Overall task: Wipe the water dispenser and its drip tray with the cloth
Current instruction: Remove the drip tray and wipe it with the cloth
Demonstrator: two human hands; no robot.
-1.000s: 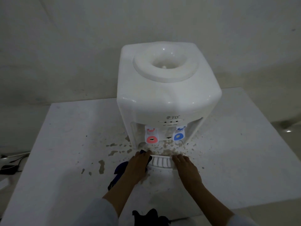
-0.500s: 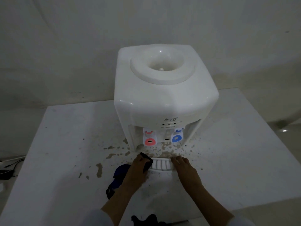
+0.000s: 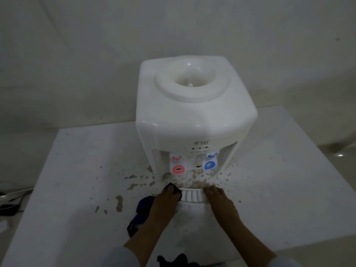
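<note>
A white water dispenser (image 3: 194, 120) stands on a white table (image 3: 77, 170), with a red tap (image 3: 178, 169) and a blue tap (image 3: 209, 164) at its front. Its white slotted drip tray (image 3: 192, 195) juts out at the base. My left hand (image 3: 166, 201) holds a dark blue cloth (image 3: 142, 211) and presses it against the tray's left end; the cloth trails down to the left under my wrist. My right hand (image 3: 218, 199) rests on the tray's right end with its fingers laid over the edge.
Brown splashes and stains (image 3: 134, 185) spot the table in front of and left of the dispenser. Dark cables (image 3: 11, 201) lie on the floor at far left. A dark object (image 3: 173, 260) sits at the table's near edge. A wall rises close behind.
Both hands have stayed at the two ends of the drip tray. The camera has shifted slightly, so the dispenser sits a little lower in view.
</note>
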